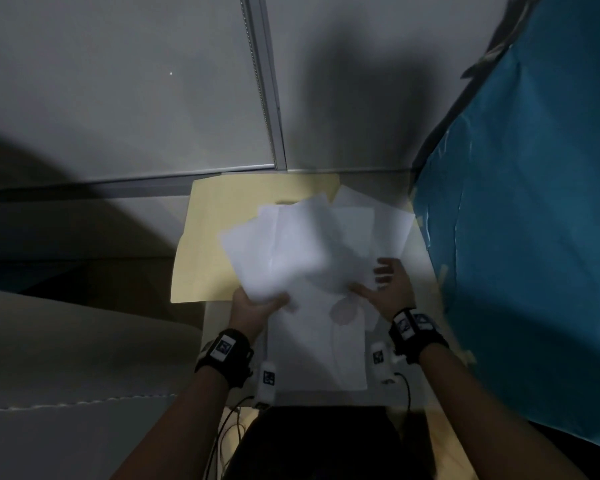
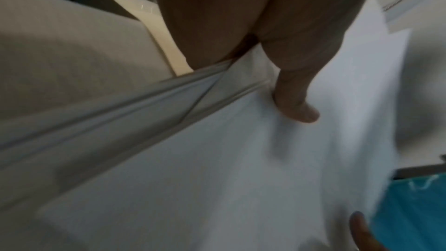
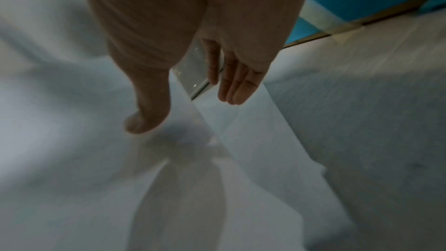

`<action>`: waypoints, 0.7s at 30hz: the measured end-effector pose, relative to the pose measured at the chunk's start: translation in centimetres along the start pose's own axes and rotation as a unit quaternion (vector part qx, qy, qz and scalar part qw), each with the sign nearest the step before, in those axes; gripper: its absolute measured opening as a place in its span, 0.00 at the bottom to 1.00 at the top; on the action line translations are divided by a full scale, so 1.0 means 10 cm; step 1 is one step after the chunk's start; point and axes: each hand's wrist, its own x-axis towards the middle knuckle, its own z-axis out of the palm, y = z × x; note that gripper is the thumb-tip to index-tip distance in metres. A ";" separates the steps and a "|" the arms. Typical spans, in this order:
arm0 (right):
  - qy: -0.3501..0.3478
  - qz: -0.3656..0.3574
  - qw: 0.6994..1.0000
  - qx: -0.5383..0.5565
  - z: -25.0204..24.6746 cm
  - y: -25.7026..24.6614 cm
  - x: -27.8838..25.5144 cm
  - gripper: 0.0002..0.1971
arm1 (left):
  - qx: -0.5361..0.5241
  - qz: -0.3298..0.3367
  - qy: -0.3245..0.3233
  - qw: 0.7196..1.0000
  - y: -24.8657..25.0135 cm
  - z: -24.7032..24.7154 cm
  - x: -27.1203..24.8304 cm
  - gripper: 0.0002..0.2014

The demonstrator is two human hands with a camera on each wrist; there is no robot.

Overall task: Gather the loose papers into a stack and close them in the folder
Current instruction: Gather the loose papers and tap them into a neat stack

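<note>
An open cream-yellow folder (image 1: pixel 205 237) lies flat on a small white table, against the wall. My left hand (image 1: pixel 257 306) grips a fanned bunch of white papers (image 1: pixel 284 247) by its near edge, thumb (image 2: pixel 296 102) on top, and holds it above the folder. More white sheets (image 1: pixel 374 223) lie spread on the folder's right half, and another sheet (image 1: pixel 319 348) lies near the table's front. My right hand (image 1: pixel 385 282) hovers just over those sheets with straight, spread fingers (image 3: pixel 234 87), holding nothing.
A blue sheet-covered panel (image 1: pixel 534 220) rises close on the right. A grey wall with a metal strip (image 1: pixel 267 98) stands behind the table. A pale cushioned surface (image 1: pixel 66 358) sits lower on the left. Cables (image 1: pixel 229 431) hang by the table's front edge.
</note>
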 end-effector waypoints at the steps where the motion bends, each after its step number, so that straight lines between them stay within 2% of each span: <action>1: -0.015 -0.001 0.999 0.034 -0.07 -0.09 0.05 0.48 | -0.001 0.012 -0.011 1.000 0.09 -0.02 0.00 0.18; 5: -0.122 -0.017 0.983 0.136 -0.12 -0.49 0.03 0.39 | -0.011 0.068 -0.055 0.996 0.48 0.04 -0.02 0.24; 7: -0.098 -0.037 0.981 0.163 -0.06 -0.74 -0.09 0.32 | 0.003 0.097 -0.054 0.994 0.66 0.17 -0.06 0.26; 9: -0.057 -0.088 0.982 0.160 -0.06 -0.98 -0.22 0.20 | -0.009 0.129 -0.019 0.991 0.84 0.29 -0.11 0.27; 11: -0.026 -0.131 0.979 0.156 -0.14 -1.20 -0.37 0.15 | -0.034 0.152 0.016 0.988 0.99 0.36 -0.18 0.26; 14: -0.001 -0.194 0.968 0.160 -0.29 -1.35 -0.57 0.22 | -0.051 0.200 0.038 0.978 1.11 0.42 -0.29 0.31; 16: 0.003 -0.202 0.970 0.134 -0.33 -1.25 -0.55 0.26 | -0.033 0.217 0.020 0.976 1.10 0.44 -0.32 0.33; 19: -0.016 -0.125 0.990 0.070 -0.28 -0.88 -0.36 0.31 | 0.007 0.179 -0.036 0.983 0.92 0.46 -0.27 0.29; 21: -0.032 -0.063 0.997 0.041 -0.17 -0.60 -0.20 0.39 | 0.047 0.122 -0.034 0.991 0.73 0.49 -0.19 0.22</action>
